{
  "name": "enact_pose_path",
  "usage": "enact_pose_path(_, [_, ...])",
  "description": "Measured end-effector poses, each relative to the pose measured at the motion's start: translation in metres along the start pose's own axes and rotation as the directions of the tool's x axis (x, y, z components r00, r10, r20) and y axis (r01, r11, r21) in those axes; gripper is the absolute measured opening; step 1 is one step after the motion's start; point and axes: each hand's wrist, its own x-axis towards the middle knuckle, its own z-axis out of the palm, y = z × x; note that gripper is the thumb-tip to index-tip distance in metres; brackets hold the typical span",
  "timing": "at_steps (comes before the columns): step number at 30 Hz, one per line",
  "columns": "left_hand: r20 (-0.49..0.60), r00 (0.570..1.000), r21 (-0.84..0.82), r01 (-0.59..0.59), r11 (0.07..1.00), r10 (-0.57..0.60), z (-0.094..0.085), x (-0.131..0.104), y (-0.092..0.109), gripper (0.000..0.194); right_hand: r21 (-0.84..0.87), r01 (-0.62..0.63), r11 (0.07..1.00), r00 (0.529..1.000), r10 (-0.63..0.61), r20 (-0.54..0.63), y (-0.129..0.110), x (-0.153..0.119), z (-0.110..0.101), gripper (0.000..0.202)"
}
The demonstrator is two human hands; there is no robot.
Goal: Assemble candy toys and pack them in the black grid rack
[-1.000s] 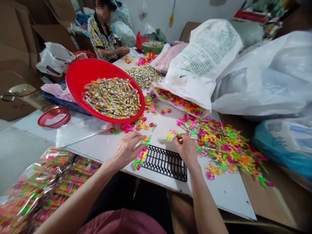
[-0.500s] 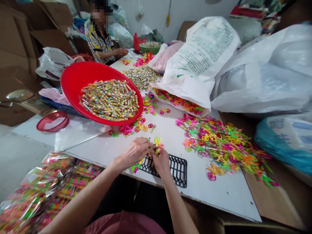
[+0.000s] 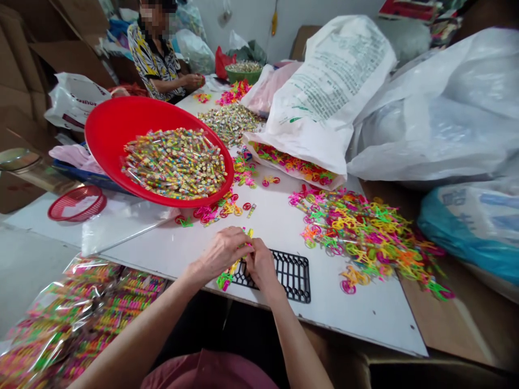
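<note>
My left hand and my right hand meet over the left part of a black plastic rack near the table's front edge. Fingers of both are closed around a small colourful plastic piece, mostly hidden by them. Below my left hand, green, yellow and pink plastic pieces lie at the rack's left end. To the right is a large pile of bright plastic pieces.
A tilted red basin of small wrapped tubes stands at the left, beside a small red basket. White sacks fill the back right. Packed bags lie lower left. A person sits at the far end.
The view has shifted slightly, moving the scene left and up. My right hand has turned in closer to my left, and the bright piece between them shows less.
</note>
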Motion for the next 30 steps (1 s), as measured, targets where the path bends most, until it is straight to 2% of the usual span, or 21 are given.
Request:
enact_pose_path(6, [-0.03, 0.998, 0.125, 0.054, 0.991, -0.05, 0.004, 0.0, 0.011, 0.017, -0.083, -0.001, 0.997, 0.999, 0.004, 0.035, -0.005, -0.002, -0.006, 0.012])
enact_pose_path(12, [-0.065, 0.992, 0.028, -0.11, 0.994, 0.111, 0.011, -0.01, 0.001, 0.015, -0.287, -0.045, 0.957, 0.988, 0.085, 0.13, -0.015, -0.002, -0.005, 0.019])
enact_pose_path(15, [-0.084, 0.986, 0.047, -0.137, 0.989, 0.141, 0.014, -0.014, -0.003, 0.016, -0.249, -0.039, 0.968, 0.982, 0.083, 0.168, -0.013, 0.001, -0.01, 0.018])
enact_pose_path(18, [-0.095, 0.983, 0.042, -0.153, 0.987, 0.156, 0.012, -0.016, -0.004, 0.017, -0.109, -0.012, 0.994, 0.978, 0.035, 0.205, 0.005, 0.0, -0.042, 0.018])
enact_pose_path(20, [-0.083, 0.981, 0.011, -0.175, 0.985, 0.175, 0.009, -0.017, -0.005, 0.018, -0.192, -0.078, 0.978, 0.987, 0.103, 0.126, 0.025, -0.002, -0.079, 0.021])
enact_pose_path(21, [-0.072, 0.98, -0.004, -0.184, 0.983, 0.183, 0.007, -0.017, -0.005, 0.019, -0.32, -0.145, 0.936, 0.986, 0.165, 0.035, 0.036, -0.003, -0.098, 0.021])
enact_pose_path(23, [-0.052, 0.982, -0.014, -0.184, 0.983, 0.183, 0.005, -0.016, -0.005, 0.019, -0.603, -0.233, 0.763, 0.971, 0.217, -0.101, 0.056, -0.002, -0.132, 0.019])
enact_pose_path(25, [-0.046, 0.985, 0.0, -0.165, 0.986, 0.165, 0.005, -0.015, -0.004, 0.019, -0.747, -0.238, 0.621, 0.969, 0.204, -0.14, 0.068, 0.002, -0.153, 0.019])
enact_pose_path(26, [-0.045, 0.987, 0.01, -0.154, 0.988, 0.154, 0.005, -0.014, -0.003, 0.019, -0.752, -0.225, 0.62, 0.973, 0.182, -0.142, 0.07, 0.005, -0.158, 0.018])
enact_pose_path(27, [-0.041, 0.988, 0.019, -0.147, 0.989, 0.147, 0.005, -0.013, -0.003, 0.02, -0.717, -0.209, 0.664, 0.978, 0.151, -0.145, 0.07, 0.009, -0.16, 0.017])
enact_pose_path(30, [0.003, 0.99, 0.035, -0.143, 0.989, 0.143, 0.006, -0.01, -0.006, 0.019, -0.509, -0.149, 0.848, 0.98, 0.06, -0.187, 0.054, 0.012, -0.151, 0.011])
